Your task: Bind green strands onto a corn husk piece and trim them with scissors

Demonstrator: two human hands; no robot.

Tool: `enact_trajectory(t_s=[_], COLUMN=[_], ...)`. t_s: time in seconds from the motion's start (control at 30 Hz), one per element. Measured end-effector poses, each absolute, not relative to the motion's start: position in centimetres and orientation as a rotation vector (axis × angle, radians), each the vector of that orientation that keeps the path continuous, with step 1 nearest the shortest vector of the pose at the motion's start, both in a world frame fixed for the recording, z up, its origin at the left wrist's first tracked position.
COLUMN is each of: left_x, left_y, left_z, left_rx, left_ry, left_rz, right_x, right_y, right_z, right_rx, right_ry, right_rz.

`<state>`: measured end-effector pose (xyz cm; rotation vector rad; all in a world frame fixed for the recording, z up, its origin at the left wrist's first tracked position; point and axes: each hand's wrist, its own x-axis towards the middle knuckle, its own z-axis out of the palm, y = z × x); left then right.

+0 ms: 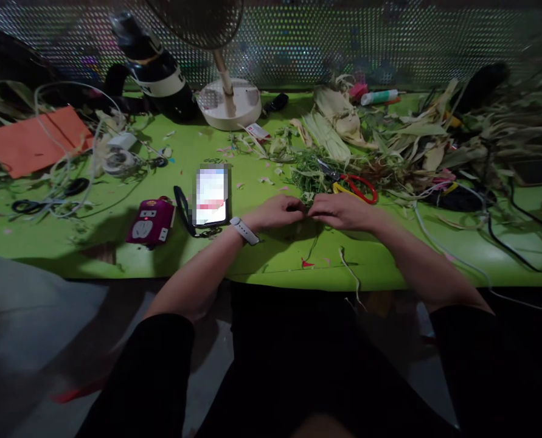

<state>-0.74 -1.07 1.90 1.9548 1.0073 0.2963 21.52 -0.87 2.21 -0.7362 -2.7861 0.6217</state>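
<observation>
My left hand [277, 212] and my right hand [341, 211] rest close together on the green table [275, 255], fingertips meeting at the middle. Both hands are curled in a pinch on a small piece of green plant material that I cannot make out clearly. A white watch [244, 230] sits on my left wrist. Just beyond my fingers lies a heap of thin green strips [309, 170]. Scissors with red and yellow handles [355, 185] lie right behind my right hand.
A phone [211, 194] and a magenta power strip [149, 222] lie left of my hands. A fan base [229, 103], a dark bottle [154, 67], orange paper [36, 140], white cables [70, 164] and dried corn husks [416, 140] crowd the back and sides.
</observation>
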Motion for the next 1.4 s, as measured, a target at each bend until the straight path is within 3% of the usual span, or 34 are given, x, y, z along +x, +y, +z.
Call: enact_trajectory(t_s=[0.27, 0.83, 1.17, 1.4], left_x=[-1.2, -0.9, -0.5, -0.5], left_y=[-1.9, -1.4, -1.3, -1.2], left_z=[1.5, 1.0, 1.3, 1.5], left_rx=[1.936, 1.861, 1.927, 1.952], left_ry=[0.980, 1.005, 1.061, 1.019], left_rz=[0.404, 0.431, 0.423, 0.410], right_x=[20.9, 21.2, 20.4, 20.1], right_y=[-1.2, -1.4, -1.8, -2.6], right_z=[2.2, 2.7, 3.4, 3.8], right_rx=[-0.870, -0.646, -0.540, -0.605], right_ry=[-2.808, -2.907, -2.997, -3.026], right_rz=[0.628, 0.459, -0.041, -0.062])
